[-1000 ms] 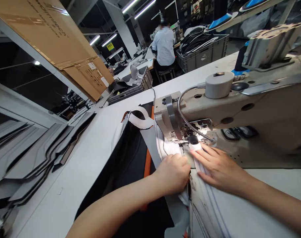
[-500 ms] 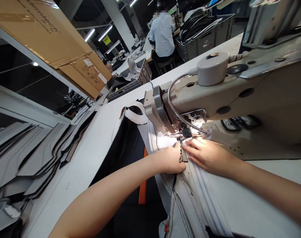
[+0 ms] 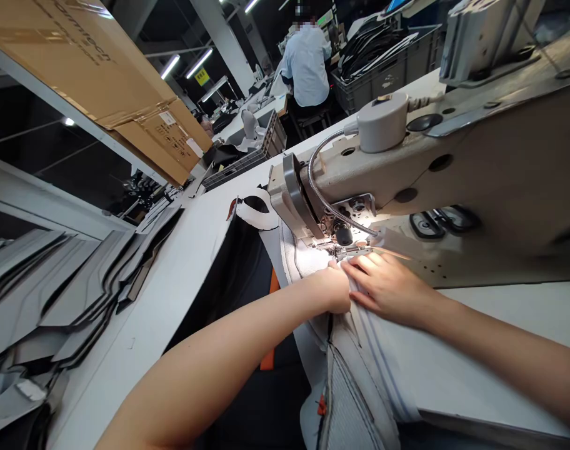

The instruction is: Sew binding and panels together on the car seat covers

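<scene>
Guiding the cloth [image 3: 372, 362] in looks to be the step; it runs right up to the machine [image 3: 397, 178]; left hand [image 3: 334, 290] curled on it, grip hidden, can't tell; right hand [image 3: 389, 287] flat on top, unclenched; next calls for even, level guiding.

A white table [image 3: 172, 281] carries a sewing machine [image 3: 482, 175], cloth [image 3: 350, 394] and stacked panels [image 3: 79, 284].
</scene>
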The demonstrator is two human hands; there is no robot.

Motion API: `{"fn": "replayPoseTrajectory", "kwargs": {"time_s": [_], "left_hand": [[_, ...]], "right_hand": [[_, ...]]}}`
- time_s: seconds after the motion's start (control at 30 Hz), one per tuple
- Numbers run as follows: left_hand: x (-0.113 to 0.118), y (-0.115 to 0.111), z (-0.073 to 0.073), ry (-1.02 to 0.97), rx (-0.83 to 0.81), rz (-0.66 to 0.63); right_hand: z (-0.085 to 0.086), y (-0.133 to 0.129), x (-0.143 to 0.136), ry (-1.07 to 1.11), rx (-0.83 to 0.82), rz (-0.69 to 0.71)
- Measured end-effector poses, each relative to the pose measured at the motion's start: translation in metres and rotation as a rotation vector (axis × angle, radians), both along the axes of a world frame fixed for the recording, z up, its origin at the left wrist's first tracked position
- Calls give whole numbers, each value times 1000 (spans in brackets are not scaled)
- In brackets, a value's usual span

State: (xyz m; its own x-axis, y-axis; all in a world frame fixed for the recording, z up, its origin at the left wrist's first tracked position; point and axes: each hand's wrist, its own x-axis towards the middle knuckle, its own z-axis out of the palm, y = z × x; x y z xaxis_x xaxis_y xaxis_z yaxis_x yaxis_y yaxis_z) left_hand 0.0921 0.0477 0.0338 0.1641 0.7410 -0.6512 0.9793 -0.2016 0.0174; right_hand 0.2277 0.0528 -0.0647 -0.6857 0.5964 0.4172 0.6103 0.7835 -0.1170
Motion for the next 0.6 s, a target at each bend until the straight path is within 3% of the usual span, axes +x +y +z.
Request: {"fn": "replayPoseTrajectory", "kwargs": {"time_s": [0.1, 0.2, 0.33, 0.43, 0.6], "left_hand": [[-12, 3, 9, -27, -35, 94], [-30, 3, 22, -219, -84, 157], [-44, 2, 33, -577, -223, 468], [-43, -3, 23, -710, -242, 583], [-41, -15, -8, -911, -224, 666]], "right_hand": [[1, 4, -3, -23, -7, 7], [3, 7, -8, -22, -12, 34], [6, 4, -16, 13, -5, 3], [6, 0, -22, 38, -10, -50], [-1, 1, -25, 73, 5, -60]]}}
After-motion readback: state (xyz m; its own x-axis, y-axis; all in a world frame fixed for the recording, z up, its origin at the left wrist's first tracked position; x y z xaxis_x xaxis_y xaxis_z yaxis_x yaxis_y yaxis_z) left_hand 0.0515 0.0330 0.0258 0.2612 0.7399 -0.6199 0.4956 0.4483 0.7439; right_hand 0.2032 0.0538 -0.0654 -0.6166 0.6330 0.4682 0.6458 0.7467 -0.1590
